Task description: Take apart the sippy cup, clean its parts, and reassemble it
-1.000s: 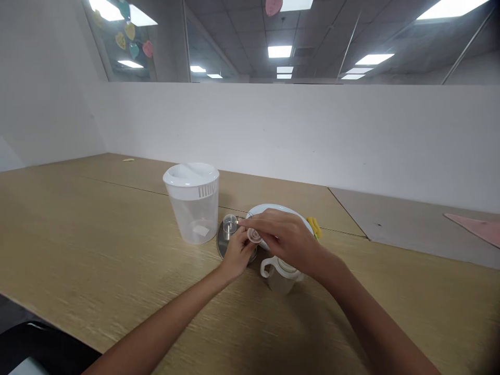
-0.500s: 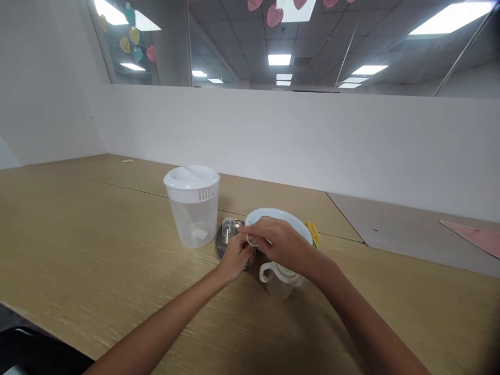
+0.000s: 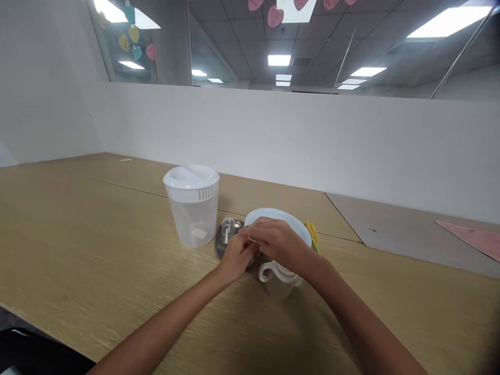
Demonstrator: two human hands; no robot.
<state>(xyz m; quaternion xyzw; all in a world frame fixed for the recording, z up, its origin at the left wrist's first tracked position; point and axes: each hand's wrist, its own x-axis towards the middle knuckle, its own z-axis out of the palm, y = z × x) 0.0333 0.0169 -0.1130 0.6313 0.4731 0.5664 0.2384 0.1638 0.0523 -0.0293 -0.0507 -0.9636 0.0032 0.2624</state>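
Observation:
My left hand [image 3: 235, 258] and my right hand [image 3: 278, 240] meet over a round metal tray [image 3: 219, 251]. The fingers of both are closed around something small between them. In this frame they hide nearly all of it, so I cannot make out its kind. On the tray, just beyond my left hand, stands a small clear domed container [image 3: 228, 228]. A white plate [image 3: 269, 212] lies behind my right hand, partly covered by it. Below my right hand stands a translucent jug [image 3: 278, 287] with a curved white handle, its top partly hidden.
A tall translucent bin [image 3: 193, 219] with a white lid stands left of the tray. A yellow object with a green stem-like part [image 3: 312, 233] lies at the plate's right. A grey board [image 3: 390, 229] and pink sheet [image 3: 474, 237] lie farther right, before a white wall.
My right fingers have folded down over my left fingertips. The small round clear piece seen between them before is now almost wholly covered.

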